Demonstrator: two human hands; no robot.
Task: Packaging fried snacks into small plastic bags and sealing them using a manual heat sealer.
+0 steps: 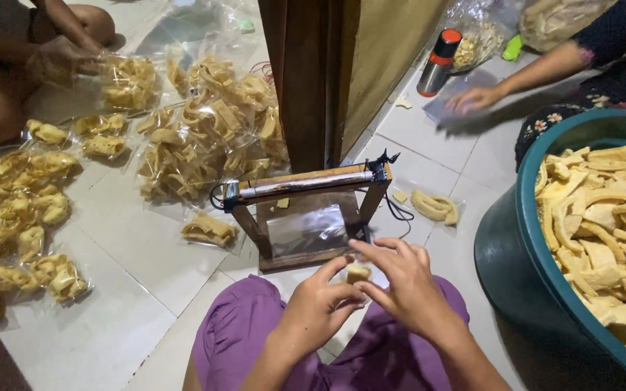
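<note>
Before the wooden sealer frame [306, 217], both hands [320, 304] [407, 286] pinch one small cracker [358, 273]; bagging stage, steady alignment needed.

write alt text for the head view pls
Seen from above, a person's left hand and right hand pinch a small yellow cracker in front of a wooden-framed sealer on a tiled floor. Bagged crackers lie left; a green tub of crackers sits right.

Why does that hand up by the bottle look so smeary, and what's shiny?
Head view: the other person's hand beside the bottle is motion-blurred; the person's own left hand and right hand look sharp; glare glints on the sealer's bar and the packed snack bags.
</note>
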